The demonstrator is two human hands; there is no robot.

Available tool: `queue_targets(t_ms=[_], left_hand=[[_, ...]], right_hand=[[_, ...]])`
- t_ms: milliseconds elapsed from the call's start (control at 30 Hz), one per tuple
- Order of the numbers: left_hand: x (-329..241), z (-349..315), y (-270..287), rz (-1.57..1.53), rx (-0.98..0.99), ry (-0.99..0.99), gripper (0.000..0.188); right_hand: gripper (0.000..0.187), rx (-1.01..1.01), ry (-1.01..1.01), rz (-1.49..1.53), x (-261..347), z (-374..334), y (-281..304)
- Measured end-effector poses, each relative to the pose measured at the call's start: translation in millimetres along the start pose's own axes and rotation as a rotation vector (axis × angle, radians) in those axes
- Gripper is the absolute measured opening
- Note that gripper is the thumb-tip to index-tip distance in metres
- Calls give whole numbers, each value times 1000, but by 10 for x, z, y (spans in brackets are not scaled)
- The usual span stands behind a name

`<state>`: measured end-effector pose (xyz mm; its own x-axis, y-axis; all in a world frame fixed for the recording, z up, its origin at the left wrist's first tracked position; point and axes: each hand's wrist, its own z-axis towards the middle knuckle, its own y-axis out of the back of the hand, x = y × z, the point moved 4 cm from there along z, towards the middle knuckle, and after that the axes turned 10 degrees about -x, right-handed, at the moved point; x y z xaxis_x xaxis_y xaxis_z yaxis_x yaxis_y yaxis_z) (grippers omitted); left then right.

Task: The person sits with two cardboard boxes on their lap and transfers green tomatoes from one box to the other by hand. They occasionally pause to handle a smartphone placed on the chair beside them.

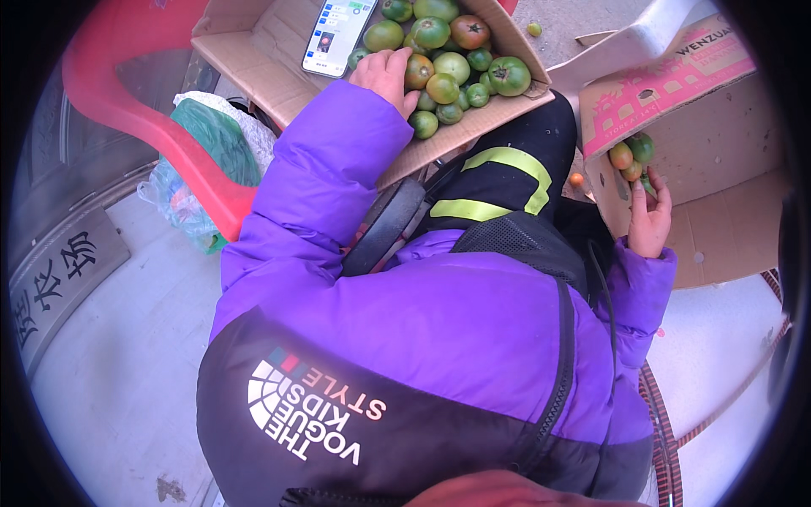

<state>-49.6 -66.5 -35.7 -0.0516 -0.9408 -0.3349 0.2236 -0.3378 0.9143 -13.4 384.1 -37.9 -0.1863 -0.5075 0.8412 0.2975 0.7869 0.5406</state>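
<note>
At the top, my left hand (387,78) lies over the near left side of a heap of tomatoes (450,66). Its thumb stands apart from the fingers, next to an orange-green tomato (417,73). The heap, mostly green with some reddish fruit, fills the right part of a tilted cardboard box (253,51). At the right, my right hand (649,221) reaches to the opening of a second cardboard box (718,152). Its fingertips close on a small green tomato (647,183), partly hidden by the fingers. Two orange tomatoes (621,156) and a green one (641,148) sit just beyond.
A phone (338,35) with its screen lit lies in the first box, left of the tomatoes. A red plastic chair (160,127) curves along the left, beside a plastic bag (207,144). One small orange tomato (576,179) lies between my leg and the second box.
</note>
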Motion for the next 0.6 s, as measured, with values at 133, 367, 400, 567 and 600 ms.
queue_targets(t_ms=[133,367,400,567,600], left_hand=[[21,9,-10,-2,-3,-5,58],[-38,2,234,-159,-121,30,57],[-77,-10,278,-186,-133,20,57],[-301,-2,317,-279,-121,-19,57],[-334,6,313,-292,-127,-40,57]], right_hand=[[42,-1,7,-22,43,-2,4],[36,-90,-110,44,452,-41,49],[35,-71,-35,57,575,-71,29],[32,38,69,251,927,-183,-183],[32,33,106,193,964,-184,-204]])
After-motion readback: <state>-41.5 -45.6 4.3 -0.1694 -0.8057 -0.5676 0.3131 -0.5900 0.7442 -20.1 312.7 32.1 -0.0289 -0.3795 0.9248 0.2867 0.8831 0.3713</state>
